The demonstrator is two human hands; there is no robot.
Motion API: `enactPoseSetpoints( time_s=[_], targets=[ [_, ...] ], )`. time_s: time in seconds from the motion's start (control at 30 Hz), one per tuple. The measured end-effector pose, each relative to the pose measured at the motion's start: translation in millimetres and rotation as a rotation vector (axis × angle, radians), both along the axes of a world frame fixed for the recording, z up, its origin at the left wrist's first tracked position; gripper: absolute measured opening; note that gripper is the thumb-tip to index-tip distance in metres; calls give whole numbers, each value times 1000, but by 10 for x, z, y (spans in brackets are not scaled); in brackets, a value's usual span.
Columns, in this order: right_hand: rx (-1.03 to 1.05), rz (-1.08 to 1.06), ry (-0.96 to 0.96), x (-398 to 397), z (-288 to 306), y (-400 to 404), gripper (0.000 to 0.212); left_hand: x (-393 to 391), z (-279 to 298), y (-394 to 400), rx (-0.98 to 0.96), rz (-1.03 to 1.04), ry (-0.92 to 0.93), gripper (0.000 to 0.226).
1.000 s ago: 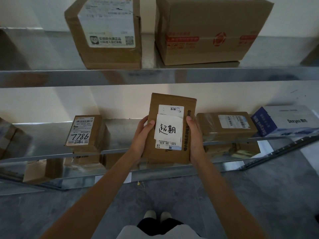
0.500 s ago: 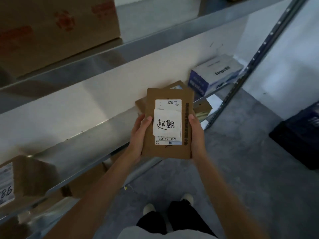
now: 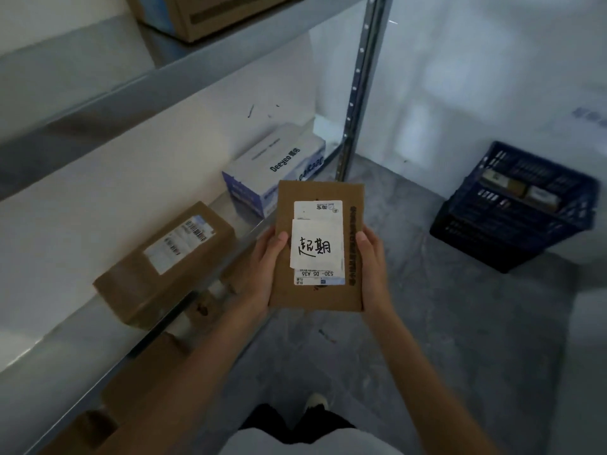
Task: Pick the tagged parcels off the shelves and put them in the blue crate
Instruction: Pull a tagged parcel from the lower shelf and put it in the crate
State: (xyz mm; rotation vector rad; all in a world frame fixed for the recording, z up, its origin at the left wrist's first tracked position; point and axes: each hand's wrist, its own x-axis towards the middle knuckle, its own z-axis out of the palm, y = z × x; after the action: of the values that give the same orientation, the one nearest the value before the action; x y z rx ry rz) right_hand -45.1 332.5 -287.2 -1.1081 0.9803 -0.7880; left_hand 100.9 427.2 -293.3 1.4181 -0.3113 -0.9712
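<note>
A: What is at the far left?

B: A metal shelf (image 3: 98,326) runs along the left wall. On it lies a brown cardboard box (image 3: 164,267) with a printed barcode label on top. Further along the same shelf, toward the corner, sits a white and blue box (image 3: 272,169) with dark lettering. More brown cardboard shows on the level below, too dim to make out. A higher shelf carries another carton (image 3: 210,14), cut off by the top edge.

A: And in the middle?

B: A person stands holding a flat brown parcel (image 3: 320,244) out in front of them, in the air over the grey floor (image 3: 427,339), just off the shelf edge. A white tag (image 3: 316,246) with handwritten black characters is stuck over its printed label. The left hand (image 3: 267,257) grips the parcel's left edge, thumb on the front and fingers curled behind. The right hand (image 3: 371,254) grips the right edge the same way. Both forearms are bare.

A: What is to the right?

B: An upright metal shelf post (image 3: 358,83) stands past the parcel. Well apart on the right, the blue crate (image 3: 512,224) sits on the floor near the white wall, with a few brown and pale packages inside.
</note>
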Motion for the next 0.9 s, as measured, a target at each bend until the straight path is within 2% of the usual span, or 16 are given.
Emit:
enactPoseSetpoints(
  time_s=[0.07, 0.3, 0.5, 0.6, 0.7, 0.8, 0.9],
  targets=[
    [23, -33, 18, -149, -35, -214, 52, -69, -41, -322, 2, -26, 27, 66],
    [73, -209, 79, -477, -135, -978, 35, -253, -153, -1412, 27, -192, 61, 51],
    [90, -374, 115, -633, -178, -1689, 30, -359, -167, -2405, 57, -359, 72, 48],
    [94, -463, 114, -761, -142, -2008, 31, -447, -140, -2915, 76, -468, 74, 55],
    [107, -550, 109, -898, -127, -2314, 32, -587, -149, -3367, 74, -549, 59, 48],
    [124, -634, 104, -1059, -139, -2580, 25, -804, -165, -3740, 96, -611, 27, 48],
    [154, -686, 96, -1273, -188, -2883, 32, -1023, -202, -4133, 128, -675, 46, 54]
  ],
)
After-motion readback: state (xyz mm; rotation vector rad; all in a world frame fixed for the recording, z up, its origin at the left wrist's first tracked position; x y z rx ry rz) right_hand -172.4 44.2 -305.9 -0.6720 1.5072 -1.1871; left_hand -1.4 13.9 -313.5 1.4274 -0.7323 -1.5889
